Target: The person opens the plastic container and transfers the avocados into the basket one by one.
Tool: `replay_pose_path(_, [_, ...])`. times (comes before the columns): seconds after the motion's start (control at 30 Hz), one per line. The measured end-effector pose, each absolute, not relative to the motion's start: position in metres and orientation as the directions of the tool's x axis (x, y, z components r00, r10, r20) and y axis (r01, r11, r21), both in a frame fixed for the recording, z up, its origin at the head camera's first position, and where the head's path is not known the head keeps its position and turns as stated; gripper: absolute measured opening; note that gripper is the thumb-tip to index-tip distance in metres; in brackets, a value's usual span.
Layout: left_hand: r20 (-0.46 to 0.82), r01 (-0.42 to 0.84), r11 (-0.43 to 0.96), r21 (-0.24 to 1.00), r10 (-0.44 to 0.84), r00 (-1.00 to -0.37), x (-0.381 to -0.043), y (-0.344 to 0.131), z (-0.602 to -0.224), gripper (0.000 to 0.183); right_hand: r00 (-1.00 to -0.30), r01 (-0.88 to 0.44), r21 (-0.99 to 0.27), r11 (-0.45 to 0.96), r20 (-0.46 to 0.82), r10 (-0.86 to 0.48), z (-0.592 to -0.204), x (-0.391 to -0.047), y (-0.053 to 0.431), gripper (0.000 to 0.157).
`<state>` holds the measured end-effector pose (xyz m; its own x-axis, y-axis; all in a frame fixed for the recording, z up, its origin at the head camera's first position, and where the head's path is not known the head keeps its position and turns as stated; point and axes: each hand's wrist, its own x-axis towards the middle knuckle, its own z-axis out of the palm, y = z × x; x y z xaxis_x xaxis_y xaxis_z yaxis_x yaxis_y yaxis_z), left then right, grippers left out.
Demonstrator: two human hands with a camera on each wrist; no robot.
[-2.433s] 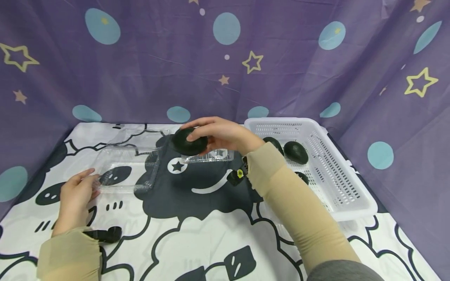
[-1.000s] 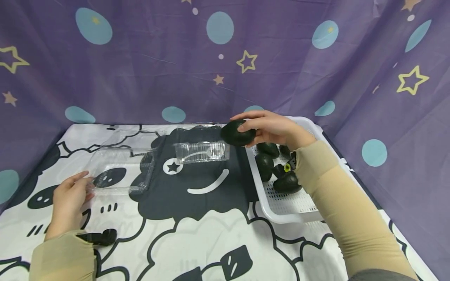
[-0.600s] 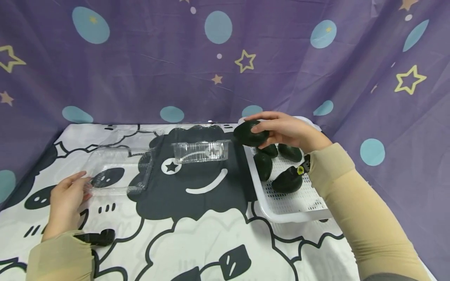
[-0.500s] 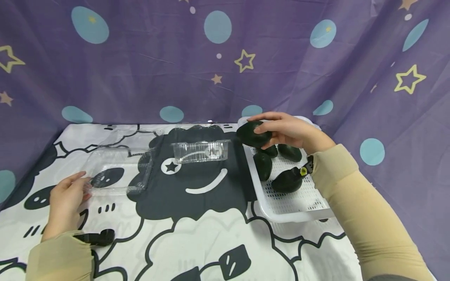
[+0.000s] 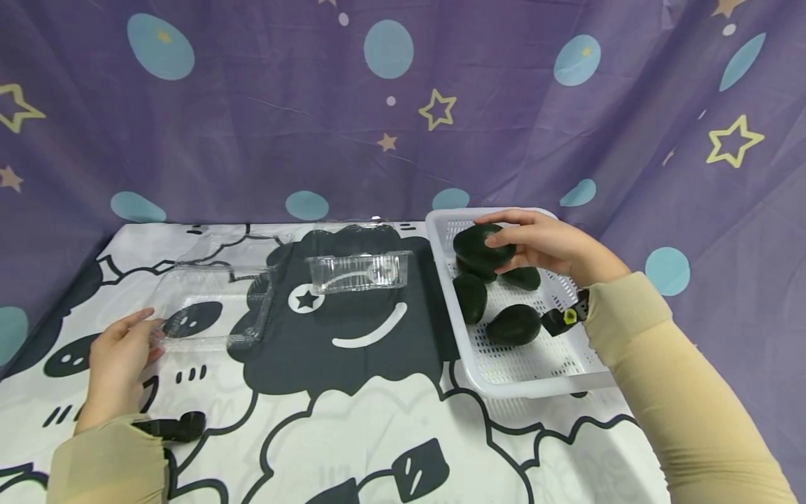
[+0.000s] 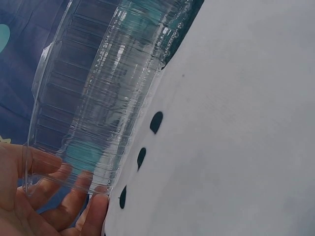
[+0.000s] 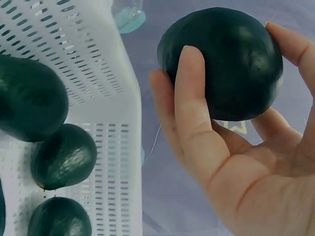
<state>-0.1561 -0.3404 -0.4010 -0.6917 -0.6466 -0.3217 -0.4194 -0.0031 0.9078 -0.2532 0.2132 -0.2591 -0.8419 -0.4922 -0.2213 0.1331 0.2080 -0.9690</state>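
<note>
A dark green avocado (image 5: 476,246) is in my right hand (image 5: 554,245), gripped between thumb and fingers over the back left of the white basket (image 5: 469,360). In the right wrist view the fingers curl around this avocado (image 7: 221,64), beside the basket wall. Several other avocados (image 5: 514,325) lie in the basket. On the left, my left hand (image 5: 119,357) holds the near left corner of a clear plastic container (image 5: 208,342) with a raised lid. The left wrist view shows thumb and fingers around the ribbed wall of this container (image 6: 74,113).
A second clear container (image 5: 359,271) stands at the back centre of the table, left of the basket. The tablecloth (image 5: 352,434) has a black and white sheep print. A purple curtain (image 5: 283,105) hangs right behind the table's far edge.
My right hand has carried the avocado rightward from above the second container to over the basket, and lately lower. My left hand keeps its place at the container's corner.
</note>
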Motion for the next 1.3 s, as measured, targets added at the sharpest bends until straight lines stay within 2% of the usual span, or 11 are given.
replay_pose_path(0.13, [-0.323,-0.406,-0.019,0.913,-0.642,-0.695,-0.156,-0.341,-0.401,0.052,-0.846,0.136,-0.972,0.193,-0.216,-0.487,-0.266,-0.252,0.221,0.040])
replay_pose_path(0.43, [-0.324,-0.390,-0.042,0.920,-0.641,-0.696,-0.156,-0.342,-0.403,0.053,-0.857,0.180,-0.964,0.195,-0.252,-0.450,-0.285,-0.254,0.237,0.043])
replay_pose_path(0.73, [-0.332,-0.416,-0.023,0.909,-0.643,-0.690,-0.156,-0.341,-0.402,0.053,-0.872,0.237,-0.953,0.187,-0.294,-0.392,-0.304,-0.257,0.252,0.032])
replay_pose_path(0.93, [-0.332,-0.399,-0.046,0.916,-0.646,-0.687,-0.156,-0.342,-0.402,0.053,-0.876,0.261,-0.947,0.186,-0.314,-0.367,-0.314,-0.258,0.260,0.031])
replay_pose_path(1.3, [-0.332,-0.395,-0.050,0.917,-0.645,-0.689,-0.155,-0.340,-0.401,0.052,-0.897,0.255,-0.934,0.252,-0.325,-0.299,-0.339,-0.265,0.267,0.057])
